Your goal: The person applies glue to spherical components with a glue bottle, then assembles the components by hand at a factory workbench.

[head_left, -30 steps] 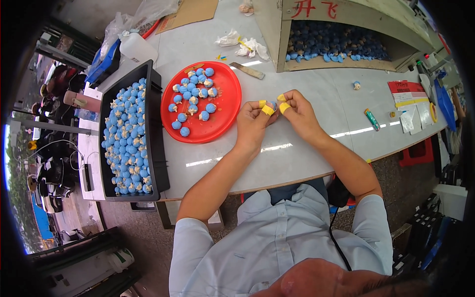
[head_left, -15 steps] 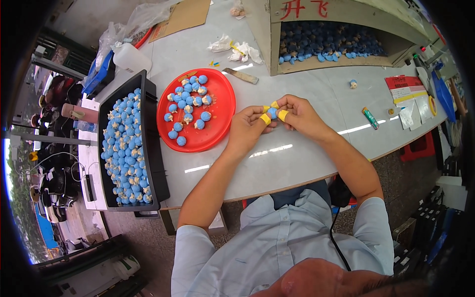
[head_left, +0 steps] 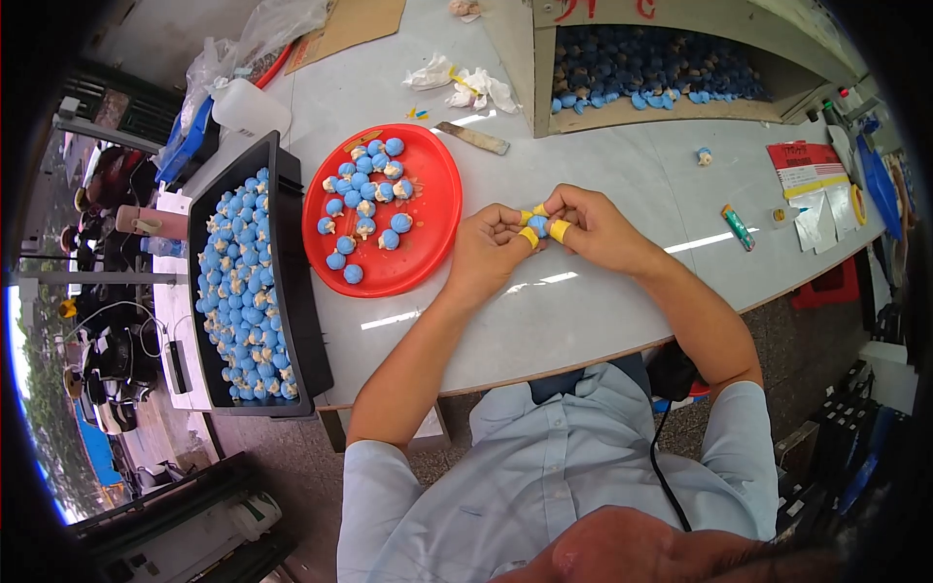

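A small blue ball-like piece (head_left: 537, 223) is pinched between the fingertips of both my hands, above the grey table. My left hand (head_left: 489, 250) grips it from the left and my right hand (head_left: 596, 231) from the right. Yellow tape wraps the thumbs and forefingers. The fingers hide much of the piece. To the left of my hands, a round red tray (head_left: 428, 248) carries several loose blue balls with cream-coloured parts (head_left: 391, 239). Farther left, a black bin (head_left: 312, 340) is heaped with many more of the same.
A grey-beige box (head_left: 537, 102) with an open front holds many blue pieces at the back. A flat scraper-like blade (head_left: 473, 136) and crumpled white tissue (head_left: 483, 89) lie behind the tray. At right are a green tube (head_left: 738, 227), one loose ball (head_left: 704, 155) and a red-and-yellow packet (head_left: 805, 167).
The whole view has shifted slightly. Both hands stay together on the blue piece, with only a small change in finger position.
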Demonstrator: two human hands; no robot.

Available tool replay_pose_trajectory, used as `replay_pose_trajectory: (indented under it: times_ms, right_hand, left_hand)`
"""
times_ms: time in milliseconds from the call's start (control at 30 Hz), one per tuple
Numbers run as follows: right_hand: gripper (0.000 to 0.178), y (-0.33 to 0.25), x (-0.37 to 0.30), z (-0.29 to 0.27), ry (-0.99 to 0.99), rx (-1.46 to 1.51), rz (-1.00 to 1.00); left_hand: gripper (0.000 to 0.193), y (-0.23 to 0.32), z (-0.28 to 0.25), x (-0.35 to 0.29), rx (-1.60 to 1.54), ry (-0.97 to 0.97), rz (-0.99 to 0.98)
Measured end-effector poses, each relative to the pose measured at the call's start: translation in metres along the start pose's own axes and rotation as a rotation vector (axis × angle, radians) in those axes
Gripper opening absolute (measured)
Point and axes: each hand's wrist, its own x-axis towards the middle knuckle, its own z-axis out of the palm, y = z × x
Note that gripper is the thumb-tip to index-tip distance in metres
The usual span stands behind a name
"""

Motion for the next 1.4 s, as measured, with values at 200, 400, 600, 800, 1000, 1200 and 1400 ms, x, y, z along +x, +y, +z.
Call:
replay_pose_trajectory:
  times_ms: [200,400,600,800,1000,1200,1400]
  right_hand:
    - [0.015,0.008,0.002,0.001,0.000,-0.022,-0.067]
    - [0.016,0.013,0.004,0.002,0.002,-0.019,-0.125]
    - [0.016,0.001,0.001,0.000,-0.025,0.034,-0.027]
    - [0.015,0.002,0.003,-0.005,-0.057,0.091,-0.005]
    - [0.014,0.002,0.004,-0.005,-0.068,0.113,0.003]
    - [0.013,0.006,0.003,-0.005,-0.060,0.080,0.015]
    - [0.014,0.002,0.002,-0.004,-0.052,0.050,0.005]
  left_hand:
    - [0.016,-0.005,-0.001,0.001,0.064,0.001,0.060]
    - [0.016,-0.004,-0.001,0.001,0.038,0.010,0.089]
    - [0.017,0.009,-0.002,0.001,0.002,-0.005,-0.048]
    - [0.015,0.010,-0.004,0.002,0.014,-0.016,-0.079]
    - [0.015,0.013,-0.002,0.001,0.018,0.000,-0.099]
    - [0.016,0.009,-0.004,0.002,0.042,-0.009,-0.087]
    - [0.016,0.005,-0.002,0.001,0.044,-0.019,-0.054]
